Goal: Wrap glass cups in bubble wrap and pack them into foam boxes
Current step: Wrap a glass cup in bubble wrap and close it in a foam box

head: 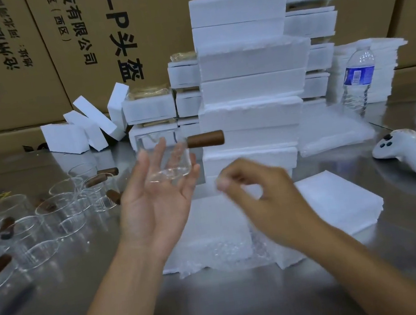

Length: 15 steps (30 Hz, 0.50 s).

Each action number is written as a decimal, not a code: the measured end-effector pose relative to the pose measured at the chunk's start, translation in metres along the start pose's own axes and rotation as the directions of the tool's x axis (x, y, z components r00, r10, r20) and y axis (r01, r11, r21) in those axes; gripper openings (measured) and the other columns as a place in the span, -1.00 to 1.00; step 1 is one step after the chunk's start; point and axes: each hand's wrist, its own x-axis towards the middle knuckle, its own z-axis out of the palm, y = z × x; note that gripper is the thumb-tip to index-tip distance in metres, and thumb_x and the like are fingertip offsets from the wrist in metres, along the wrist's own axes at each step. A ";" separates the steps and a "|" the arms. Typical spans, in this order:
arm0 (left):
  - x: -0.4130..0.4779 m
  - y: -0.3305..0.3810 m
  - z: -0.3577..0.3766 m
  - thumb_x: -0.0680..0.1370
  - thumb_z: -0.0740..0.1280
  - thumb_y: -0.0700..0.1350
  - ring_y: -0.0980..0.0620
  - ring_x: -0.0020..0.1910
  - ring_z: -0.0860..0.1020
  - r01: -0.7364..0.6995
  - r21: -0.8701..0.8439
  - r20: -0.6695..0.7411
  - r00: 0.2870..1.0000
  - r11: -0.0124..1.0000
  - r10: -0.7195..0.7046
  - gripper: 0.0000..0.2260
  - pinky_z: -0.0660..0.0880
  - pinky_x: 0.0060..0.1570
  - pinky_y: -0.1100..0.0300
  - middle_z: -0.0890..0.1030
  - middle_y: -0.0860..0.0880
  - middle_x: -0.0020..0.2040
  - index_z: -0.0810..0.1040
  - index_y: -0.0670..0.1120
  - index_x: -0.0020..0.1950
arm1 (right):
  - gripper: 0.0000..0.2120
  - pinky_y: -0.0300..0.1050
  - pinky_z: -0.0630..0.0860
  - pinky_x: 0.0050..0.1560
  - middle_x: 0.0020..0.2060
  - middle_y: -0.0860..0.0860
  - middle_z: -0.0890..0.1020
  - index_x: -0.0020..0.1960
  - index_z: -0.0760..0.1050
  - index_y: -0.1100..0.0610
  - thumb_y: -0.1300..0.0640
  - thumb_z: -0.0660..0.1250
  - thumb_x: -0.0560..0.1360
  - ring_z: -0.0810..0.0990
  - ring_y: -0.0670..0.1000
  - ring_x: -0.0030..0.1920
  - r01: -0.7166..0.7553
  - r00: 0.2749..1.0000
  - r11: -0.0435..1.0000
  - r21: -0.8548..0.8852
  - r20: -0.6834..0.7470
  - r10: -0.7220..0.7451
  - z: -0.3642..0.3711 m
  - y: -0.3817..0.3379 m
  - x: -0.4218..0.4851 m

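My left hand (154, 205) is palm up over the table's middle, and a clear glass cup (175, 162) with a brown handle (205, 139) lies on its outstretched fingers. The handle points right. My right hand (257, 190) hovers just right of the cup, blurred, with its fingers curled and thumb near the forefinger; I see nothing held in it. Below both hands a sheet of bubble wrap (214, 240) lies over a flat foam piece (342, 199). Several more glass cups (58, 212) with brown handles stand at the left.
A tall stack of white foam boxes (251, 91) rises right behind the hands, with loose foam blocks (89, 126) to its left. At the right are a water bottle (358, 78), more bubble wrap (332, 130) and a white controller (409, 154). Cardboard cartons (25, 63) wall the back.
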 end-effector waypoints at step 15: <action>-0.007 -0.021 0.012 0.39 0.34 -0.07 -0.02 -0.02 0.66 0.037 0.450 0.008 0.999 0.892 -0.046 -0.61 0.60 -0.04 0.17 0.67 -0.05 0.04 0.50 -0.02 0.22 | -0.82 -0.18 0.45 0.03 -0.15 -0.14 0.63 -0.08 0.50 -0.20 0.09 0.25 0.56 0.58 -0.09 -0.06 -0.055 0.992 0.998 -0.040 0.111 0.060 -0.031 0.022 0.008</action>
